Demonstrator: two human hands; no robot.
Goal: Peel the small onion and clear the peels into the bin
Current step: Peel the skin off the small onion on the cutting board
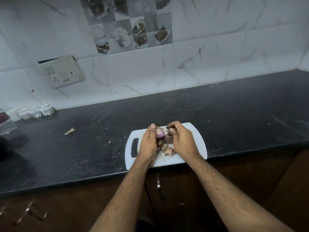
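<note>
Head view: the small onion (159,132), pinkish and partly bare, sits in the left hand (149,142), whose grip is curled around it above the white cutting board (192,144). The right hand (181,139) is just beside it, its thumb and fingers pinched together at the onion's side; what they pinch is too small to tell. Loose peels (168,150) lie on the board below the hands. The board rests at the near edge of the dark counter (234,114), where one stray peel (70,131) lies well apart to the left.
</note>
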